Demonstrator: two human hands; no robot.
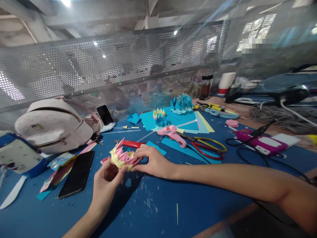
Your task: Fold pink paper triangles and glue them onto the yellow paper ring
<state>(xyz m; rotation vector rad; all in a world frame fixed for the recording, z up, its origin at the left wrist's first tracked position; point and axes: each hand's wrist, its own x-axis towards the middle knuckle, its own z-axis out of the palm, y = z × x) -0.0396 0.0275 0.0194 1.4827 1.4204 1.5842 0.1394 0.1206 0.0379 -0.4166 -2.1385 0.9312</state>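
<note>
Between my two hands is a pink and yellow folded-paper flower (121, 156) with pointed petals, held above the blue table. My left hand (107, 174) grips its lower left side, thumb in front. My right hand (151, 161) pinches its right edge between thumb and fingers. Just behind the flower lies a red-handled tool (132, 144), partly hidden. Farther right are a pink glue gun (172, 135) and scissors (209, 147) with red and yellow handles. A small yellow and blue paper ring (159, 116) and a blue paper flower (182, 103) stand on blue sheets at the back.
At left are a pale backpack (55, 125), a dark phone (77, 174) and a white knife-shaped piece (13, 192). A purple power strip (262, 141) with black cords lies right. A perforated metal screen (99, 71) borders the back, near a drink bottle (206, 86) and stacked paper cups (226, 83).
</note>
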